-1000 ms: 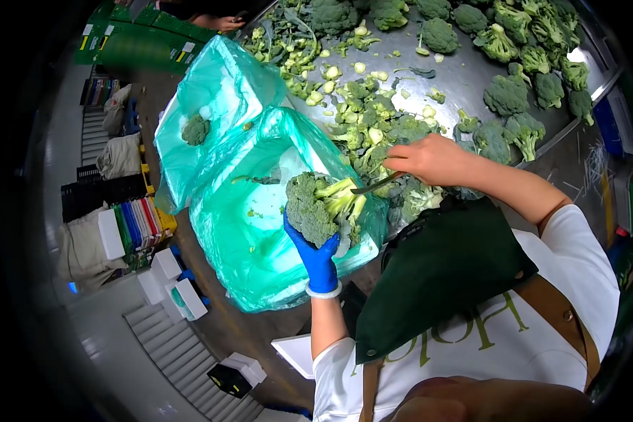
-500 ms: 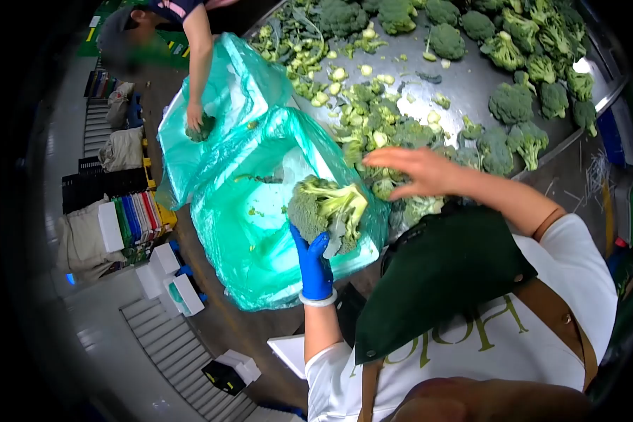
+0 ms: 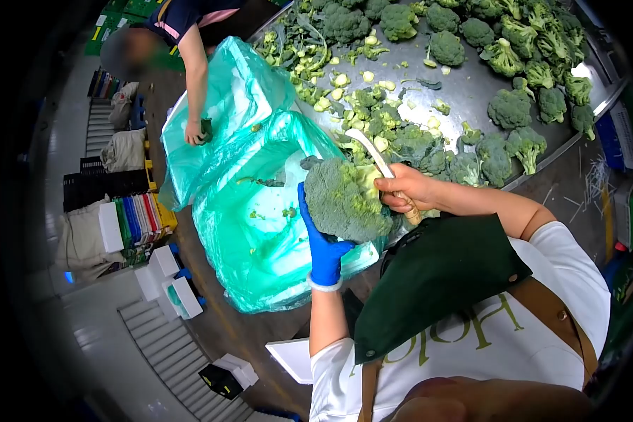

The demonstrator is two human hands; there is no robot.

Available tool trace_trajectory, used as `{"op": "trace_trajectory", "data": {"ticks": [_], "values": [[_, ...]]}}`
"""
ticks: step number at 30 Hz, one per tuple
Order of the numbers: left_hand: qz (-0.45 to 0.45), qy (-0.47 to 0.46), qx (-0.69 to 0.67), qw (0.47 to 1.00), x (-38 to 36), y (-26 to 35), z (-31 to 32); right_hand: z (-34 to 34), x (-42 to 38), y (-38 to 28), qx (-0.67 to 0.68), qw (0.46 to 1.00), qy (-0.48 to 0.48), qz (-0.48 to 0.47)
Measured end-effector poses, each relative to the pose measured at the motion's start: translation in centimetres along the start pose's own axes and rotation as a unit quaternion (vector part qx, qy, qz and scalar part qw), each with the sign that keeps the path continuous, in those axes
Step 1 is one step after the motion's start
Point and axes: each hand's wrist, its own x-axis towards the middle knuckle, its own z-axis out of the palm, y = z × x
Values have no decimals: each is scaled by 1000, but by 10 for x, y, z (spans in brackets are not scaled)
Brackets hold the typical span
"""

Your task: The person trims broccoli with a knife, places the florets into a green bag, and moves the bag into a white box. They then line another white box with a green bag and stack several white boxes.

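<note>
Gripping one broccoli head, one knife, seemingly

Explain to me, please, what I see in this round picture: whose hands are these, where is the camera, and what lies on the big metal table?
The camera sits on a person's head and looks down, so the picture curves at the edges. You see that person's own two hands. The left hand, in a blue glove, holds a broccoli head over a green plastic bag. The bare right hand grips a knife beside the broccoli. Behind lies a metal table covered with whole broccoli heads and cut scraps. At the top left, another person's hand reaches into a second green bag.
</note>
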Motion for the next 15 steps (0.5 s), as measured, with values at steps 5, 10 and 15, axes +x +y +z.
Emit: {"op": "trace_trajectory", "data": {"ticks": [5, 10, 15], "values": [[-98, 35, -78, 991, -20, -7, -8, -4, -5, 3, -64, 998, -5, 17], [-140, 103, -340, 924, -36, -27, -25, 0, -23, -32, -577, 782, 44, -232], [-139, 146, -276, 940, -34, -18, -24, -22, -36, -37, -809, 528, 49, -255]]}}
